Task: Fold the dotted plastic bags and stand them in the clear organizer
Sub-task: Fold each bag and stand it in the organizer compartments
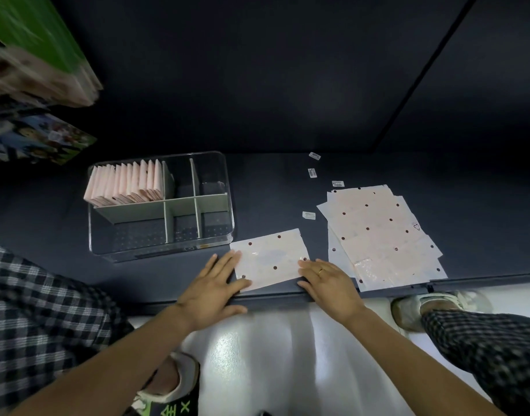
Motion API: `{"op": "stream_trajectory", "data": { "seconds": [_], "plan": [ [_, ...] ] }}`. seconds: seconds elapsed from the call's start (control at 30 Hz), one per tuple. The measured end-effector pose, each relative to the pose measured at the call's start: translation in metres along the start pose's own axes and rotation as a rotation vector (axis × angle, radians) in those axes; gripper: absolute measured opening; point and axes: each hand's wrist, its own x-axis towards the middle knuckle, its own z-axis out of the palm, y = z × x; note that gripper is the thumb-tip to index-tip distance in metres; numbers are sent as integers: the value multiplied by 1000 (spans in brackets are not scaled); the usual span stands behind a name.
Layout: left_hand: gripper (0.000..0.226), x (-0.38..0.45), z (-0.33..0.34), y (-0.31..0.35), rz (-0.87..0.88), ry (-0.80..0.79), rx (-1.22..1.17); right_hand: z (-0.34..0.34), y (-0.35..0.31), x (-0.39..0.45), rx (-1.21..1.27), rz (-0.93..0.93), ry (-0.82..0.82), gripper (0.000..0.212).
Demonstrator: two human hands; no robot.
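Your left hand [211, 288] lies flat at the lower centre of the frame, fingers [224, 259] straight and slightly spread, tips resting on the left edge of the single pale pink dotted plastic bag [269, 259]. Your right hand [328, 283] mirrors it: fingers straight and apart, tips on the bag's right edge, gold ring on one finger. Neither hand curls round anything; both press down.

The bag lies flat on the dark blue surface [287, 181], near its front edge, between your two hands and just to the lower right of the clear rectangular plastic organizer [160, 205], close to its front right corner.

The organizer sits left of centre, split by grey dividers. Its upper-left compartment holds a row of folded pink bags [125, 183] standing upright, packed side by side. The other compartments look empty.

The loose stack of unfolded dotted bags [380, 235] lies at right of centre, fanned out, just beside your right hand; the lowest sheets reach the surface's front edge.

Four small white barcode labels [312, 172] are scattered on the surface above the stack and the single bag.
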Motion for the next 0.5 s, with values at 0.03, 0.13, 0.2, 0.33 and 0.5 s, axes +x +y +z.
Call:
{"op": "stream_trajectory", "data": {
  "seconds": [0.03, 0.13, 0.2, 0.33, 0.5],
  "plan": [
    [57, 4, -1, 7, 10, 38, -39, 1, 1, 4, -2, -3, -3, 24],
    [49, 12, 4, 23, -59, 132, -169, 3, 6, 13, -35, -88, -64, 23],
    [46, 17, 4, 32, -109, 202, -163, 1, 9, 17, -82, -144, -109, 34],
    [41, 25, 1, 39, -123, 290, -77, -1, 17, 27, -101, -217, -133, 36],
    [32, 27, -1, 40, -103, 344, 46, -11, 19, 30, -169, -323, -182, 21]
  ]
}}
